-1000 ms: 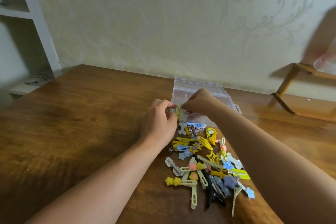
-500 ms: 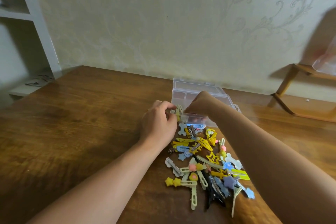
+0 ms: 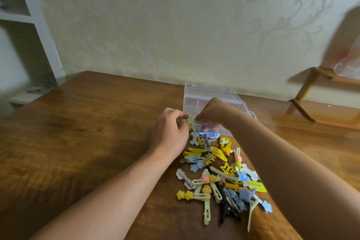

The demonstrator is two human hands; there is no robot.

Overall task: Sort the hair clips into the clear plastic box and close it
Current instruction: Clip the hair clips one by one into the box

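A clear plastic box (image 3: 229, 98) stands open at the far middle of the wooden table. My left hand (image 3: 169, 134) and my right hand (image 3: 211, 111) meet at its near left corner, both pinching a small pale yellow hair clip (image 3: 191, 118) over the box's rim. A few clips show dimly through the box's front wall. A pile of several hair clips (image 3: 220, 171), yellow, blue, white and black, lies on the table just in front of the box, between my forearms.
The wooden table (image 3: 81, 138) stretches left of the pile. A white shelf unit (image 3: 33, 31) stands at the far left. A wooden stand (image 3: 311, 91) sits at the far right against the patterned wall.
Both hands stayed at the box's near left corner with the pale clip. My right hand dipped slightly lower over the box's rim.
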